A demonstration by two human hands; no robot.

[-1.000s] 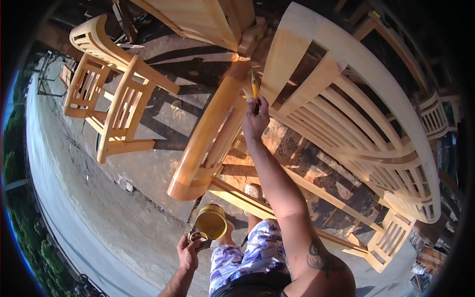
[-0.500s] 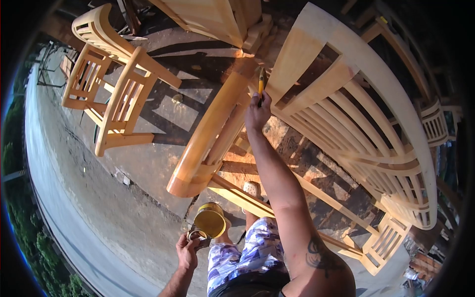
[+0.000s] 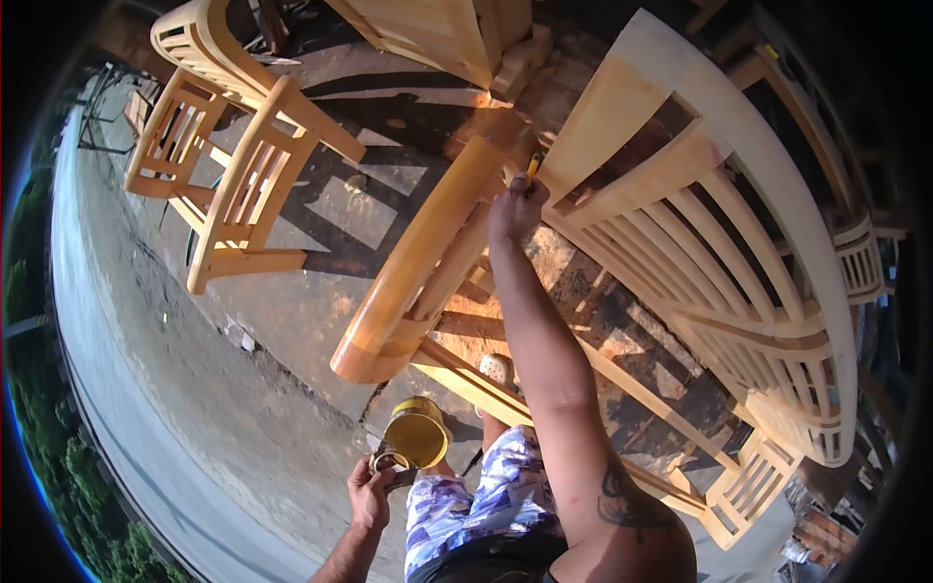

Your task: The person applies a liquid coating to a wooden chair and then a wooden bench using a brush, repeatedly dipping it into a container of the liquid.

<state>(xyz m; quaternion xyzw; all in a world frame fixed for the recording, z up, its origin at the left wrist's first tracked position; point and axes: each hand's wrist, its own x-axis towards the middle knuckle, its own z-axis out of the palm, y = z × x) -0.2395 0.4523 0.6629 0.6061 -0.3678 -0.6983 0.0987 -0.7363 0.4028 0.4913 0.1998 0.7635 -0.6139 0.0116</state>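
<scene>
My right hand (image 3: 518,209) is closed round a paintbrush (image 3: 535,163), its yellow handle end showing above the fingers and the bristles hidden. It is at the far end of a wooden bench's broad curved armrest (image 3: 413,267), beside the slatted backrest (image 3: 622,204). The armrest looks darker and glossier than the pale backrest. Low in the view, my left hand (image 3: 368,494) grips a paint can (image 3: 418,433) at its side, by what looks like a ring handle. The can is tilted toward me and shows yellow-brown inside.
A slatted wooden chair (image 3: 228,165) stands on the ground at the upper left. Wooden panelling (image 3: 428,34) rises beyond the armrest. My foot in a light shoe (image 3: 495,367) is beside the bench's front rail (image 3: 476,384). More wooden furniture (image 3: 855,257) crowds the right edge.
My right hand has turned and shifted slightly right and nearer the backrest, so less of the brush shows. My left hand and the can stay nearly in place. The whole view has shifted a little.
</scene>
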